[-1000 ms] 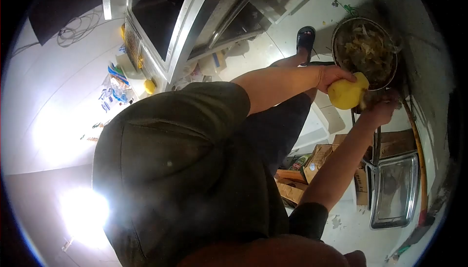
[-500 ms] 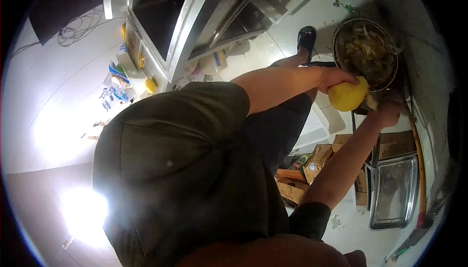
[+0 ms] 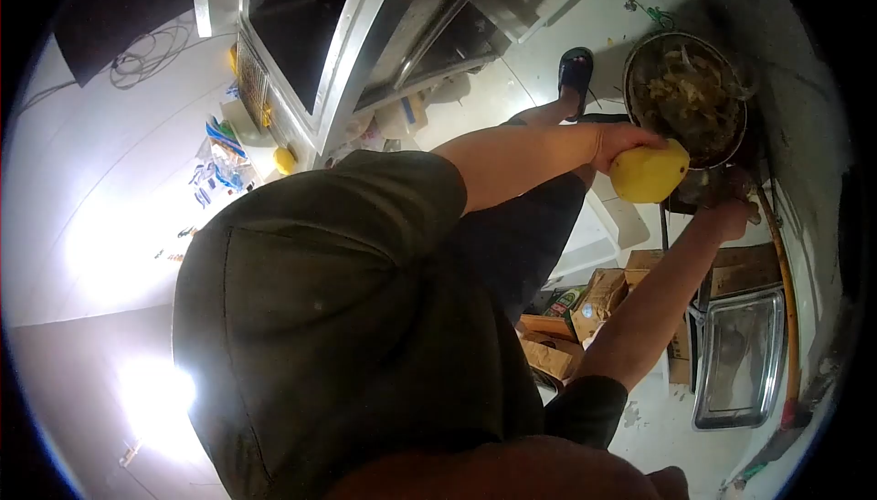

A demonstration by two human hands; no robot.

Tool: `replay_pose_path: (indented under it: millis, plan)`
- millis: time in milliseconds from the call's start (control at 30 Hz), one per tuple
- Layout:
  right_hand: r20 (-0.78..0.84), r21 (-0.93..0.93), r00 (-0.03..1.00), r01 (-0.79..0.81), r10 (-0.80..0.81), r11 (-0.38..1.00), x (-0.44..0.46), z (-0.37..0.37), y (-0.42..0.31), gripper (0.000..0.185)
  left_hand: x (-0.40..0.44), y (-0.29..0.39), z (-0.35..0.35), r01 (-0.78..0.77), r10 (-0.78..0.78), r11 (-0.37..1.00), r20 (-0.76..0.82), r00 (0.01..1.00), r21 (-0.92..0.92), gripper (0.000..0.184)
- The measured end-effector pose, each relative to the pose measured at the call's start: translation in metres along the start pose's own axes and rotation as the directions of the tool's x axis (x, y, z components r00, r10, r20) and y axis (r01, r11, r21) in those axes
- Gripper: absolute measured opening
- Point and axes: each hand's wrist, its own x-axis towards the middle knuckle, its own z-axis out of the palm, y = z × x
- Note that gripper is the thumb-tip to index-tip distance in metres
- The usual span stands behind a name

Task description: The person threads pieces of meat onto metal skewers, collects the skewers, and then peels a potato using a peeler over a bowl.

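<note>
My left hand (image 3: 626, 146) is wrapped round a large yellow peeled fruit or vegetable (image 3: 650, 173), which has small dark spots. It hangs beside the near rim of a round pot (image 3: 630, 89) with pale and brown peelings (image 3: 687, 84) in it. Just beyond the yellow piece and a little apart from it, my right hand (image 3: 728, 212) is closed on something dark and blurred that I cannot make out.
A rectangular glass-like tray (image 3: 742, 358) and cardboard boxes (image 3: 598, 304) lie below my hands. A long wooden handle (image 3: 784, 281) runs along the wall. My sandalled foot (image 3: 575, 80) is left of the pot. Another yellow piece (image 3: 284, 161) sits far left.
The yellow piece has turned slightly in my left hand, showing dark spots. My right hand has moved a little outward from it, and a pale strip seen between them earlier no longer shows clearly.
</note>
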Motion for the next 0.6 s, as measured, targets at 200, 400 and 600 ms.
replay_pose_path:
  millis: [200,400,600]
  plan:
    - [0.246,0.670,0.920,-0.388,0.304,0.633,-0.031,-0.036,-0.056,0.036,0.019,0.000,-0.005,0.172,-0.190,0.932,-0.025,0.981,-0.319,0.041]
    - [0.036,-0.354,0.995,0.104,-0.098,0.930,-0.007,-0.024,-0.038,0.035,0.008,0.006,-0.004,0.179,-0.196,0.928,-0.020,0.980,-0.327,0.039]
    - [0.318,0.739,0.793,-0.551,0.520,0.388,-0.014,-0.057,-0.082,0.040,0.009,0.008,0.000,0.170,-0.174,0.913,0.022,0.985,-0.372,0.037]
